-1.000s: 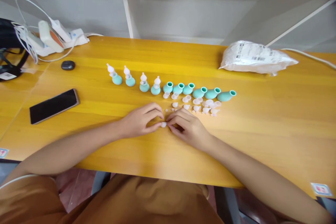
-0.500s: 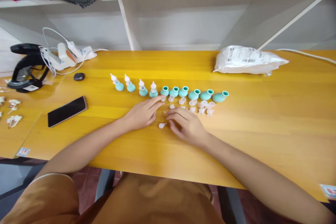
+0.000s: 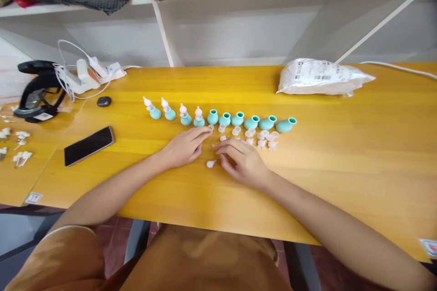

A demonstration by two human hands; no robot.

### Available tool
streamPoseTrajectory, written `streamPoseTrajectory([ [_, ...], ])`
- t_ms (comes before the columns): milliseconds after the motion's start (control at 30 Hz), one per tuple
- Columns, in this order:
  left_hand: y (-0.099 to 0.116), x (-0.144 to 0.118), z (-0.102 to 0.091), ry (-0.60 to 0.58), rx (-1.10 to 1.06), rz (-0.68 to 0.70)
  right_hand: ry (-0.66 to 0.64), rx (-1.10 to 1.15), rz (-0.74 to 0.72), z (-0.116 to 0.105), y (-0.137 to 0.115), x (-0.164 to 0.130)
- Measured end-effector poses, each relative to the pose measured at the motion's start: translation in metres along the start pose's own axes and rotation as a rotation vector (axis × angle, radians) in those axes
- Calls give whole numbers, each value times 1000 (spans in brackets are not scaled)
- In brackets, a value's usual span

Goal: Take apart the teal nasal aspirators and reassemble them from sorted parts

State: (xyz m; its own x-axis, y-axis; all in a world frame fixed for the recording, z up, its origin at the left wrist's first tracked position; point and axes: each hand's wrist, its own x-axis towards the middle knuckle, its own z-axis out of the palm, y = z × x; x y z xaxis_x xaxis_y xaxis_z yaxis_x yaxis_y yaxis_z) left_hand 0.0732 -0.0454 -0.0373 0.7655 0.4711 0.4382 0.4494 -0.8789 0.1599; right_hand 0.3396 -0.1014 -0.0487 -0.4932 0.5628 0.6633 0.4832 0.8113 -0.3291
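Note:
My left hand [image 3: 184, 148] reaches in with fingers stretched out and thumb apart. Its fingertips touch or nearly touch a small clear plastic cup [image 3: 210, 127]; I see no grip around it. My right hand [image 3: 244, 161] rests low over the table, fingers loosely bent and thumb apart, with nothing visible in them. Close to its fingertips lie a tiny pale piece [image 3: 213, 146] and a white pointed nozzle tip [image 3: 210, 163]. Behind the hands stands a row of teal squeeze bulbs [image 3: 237, 119]; several on the left carry white tops [image 3: 198, 112].
More clear cups [image 3: 236, 131] and white tips [image 3: 261, 144] lie before the open bulbs. A phone [image 3: 89, 145], a black case [image 3: 104, 101] and a power strip [image 3: 116, 70] are leftward. A white plastic package [image 3: 321, 77] sits at the back right.
The view has shifted slightly. My left fingertips still lie at the clear cup, and my right hand stays in nearly the same place.

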Motion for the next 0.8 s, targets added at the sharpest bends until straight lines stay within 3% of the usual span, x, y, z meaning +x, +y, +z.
streamPoseTrajectory([
  [333, 11, -18, -16, 75, -57, 67, 35, 12, 45, -6, 3, 1],
  [533, 15, -22, -29, 102, -124, 21, 24, 36, 61, -6, 4, 0],
  [800, 6, -23, -16, -29, -196, -57, 7, -51, 12, -5, 7, -1],
])
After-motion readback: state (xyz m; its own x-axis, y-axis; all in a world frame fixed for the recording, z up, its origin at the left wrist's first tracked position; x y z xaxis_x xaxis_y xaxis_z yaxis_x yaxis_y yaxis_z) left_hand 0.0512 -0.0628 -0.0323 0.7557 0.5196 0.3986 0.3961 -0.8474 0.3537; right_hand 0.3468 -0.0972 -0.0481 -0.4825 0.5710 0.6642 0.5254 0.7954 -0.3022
